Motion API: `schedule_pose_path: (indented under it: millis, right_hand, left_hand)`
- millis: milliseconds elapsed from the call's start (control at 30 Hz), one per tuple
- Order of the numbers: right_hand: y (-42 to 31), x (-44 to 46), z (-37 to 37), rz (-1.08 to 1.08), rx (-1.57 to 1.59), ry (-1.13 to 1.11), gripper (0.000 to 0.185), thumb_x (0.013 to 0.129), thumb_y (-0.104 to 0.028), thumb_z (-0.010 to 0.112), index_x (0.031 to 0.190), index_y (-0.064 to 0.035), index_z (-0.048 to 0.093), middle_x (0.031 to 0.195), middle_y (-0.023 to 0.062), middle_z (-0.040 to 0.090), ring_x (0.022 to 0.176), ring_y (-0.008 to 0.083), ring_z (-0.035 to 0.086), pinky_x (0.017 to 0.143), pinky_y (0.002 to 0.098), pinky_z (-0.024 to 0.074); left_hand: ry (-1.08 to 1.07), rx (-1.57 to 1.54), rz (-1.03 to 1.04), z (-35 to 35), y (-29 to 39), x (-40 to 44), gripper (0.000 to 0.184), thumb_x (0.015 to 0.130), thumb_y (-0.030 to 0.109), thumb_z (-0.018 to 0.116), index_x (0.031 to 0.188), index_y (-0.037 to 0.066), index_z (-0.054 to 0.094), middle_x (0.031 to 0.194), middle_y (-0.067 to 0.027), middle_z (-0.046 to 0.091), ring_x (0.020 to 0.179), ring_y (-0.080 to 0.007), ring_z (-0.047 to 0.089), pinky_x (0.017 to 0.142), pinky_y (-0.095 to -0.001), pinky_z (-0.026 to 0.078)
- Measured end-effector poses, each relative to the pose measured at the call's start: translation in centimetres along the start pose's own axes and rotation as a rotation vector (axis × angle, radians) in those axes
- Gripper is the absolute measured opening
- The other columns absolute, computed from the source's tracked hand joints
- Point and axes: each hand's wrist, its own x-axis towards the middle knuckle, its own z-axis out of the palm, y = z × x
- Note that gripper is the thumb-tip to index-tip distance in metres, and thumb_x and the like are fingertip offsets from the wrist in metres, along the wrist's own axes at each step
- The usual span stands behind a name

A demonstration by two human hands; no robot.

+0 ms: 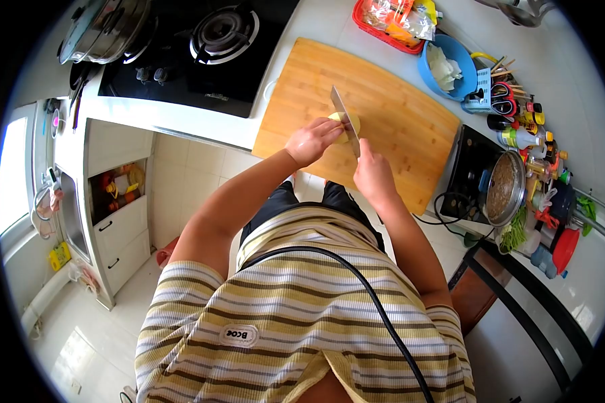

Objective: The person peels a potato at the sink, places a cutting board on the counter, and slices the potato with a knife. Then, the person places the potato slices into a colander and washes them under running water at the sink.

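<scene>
A pale yellow, rounded piece of food point(353, 125), perhaps a potato, lies on the wooden cutting board point(403, 121). My left hand point(310, 142) presses on its left side with the fingers together. The handle of a broad knife point(343, 114) is in my right hand point(374, 176), fingers wrapped round it. Its blade stands over the yellow piece, close beside my left fingertips, and points toward the back of the board. Whether the edge has gone into the piece cannot be made out.
Left of the board is a black gas stove point(225, 37) with a steel pot point(104, 30). A blue bowl point(458, 60) and a red basket point(383, 33) stand behind it. To the right are a pan point(505, 188), bottles point(517, 138) and a black cable.
</scene>
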Motion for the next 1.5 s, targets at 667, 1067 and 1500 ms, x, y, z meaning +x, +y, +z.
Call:
schedule_pose_path:
  millis: [667,1067,1500]
  right_hand:
    - [-2.4,4.9,0.9,0.155,-0.180,-0.297,0.029,0.077,0.002,0.053,0.101,0.0065,0.040,0.078,0.0263,0.062,0.073,0.0415,0.062,0.063,0.0481,0.0500]
    - [4.9,3.0,6.0,0.126,-0.061,-0.062,0.043,0.075,0.000,0.053,0.115,0.0043,0.037,0.071,0.0257,0.061,0.066,0.0430,0.060,0.059,0.0515,0.0478]
    - [6.3,0.6,3.9,0.202,-0.067,-0.063,0.030,0.075,0.003,0.049,0.105,0.0010,0.042,0.071,0.0262,0.060,0.068,0.0431,0.060,0.061,0.0534,0.0465]
  left_hand:
    - [0.079,0.011,0.096,-0.6,-0.8,0.3,0.045,0.069,0.002,0.064,0.113,0.008,0.060,0.112,-0.0037,0.059,0.098,-0.0218,0.058,0.068,-0.0300,0.056]
    - [-0.034,-0.001,-0.037,0.4,-0.2,0.5,0.050,0.076,0.010,0.064,0.124,0.018,0.053,0.131,-0.0080,0.044,0.111,-0.0300,0.048,0.082,-0.0385,0.052]
    - [-0.137,-0.113,-0.153,0.2,0.8,4.9,0.036,0.074,0.006,0.063,0.110,0.010,0.062,0.117,-0.0097,0.053,0.107,-0.0277,0.051,0.086,-0.0367,0.048]
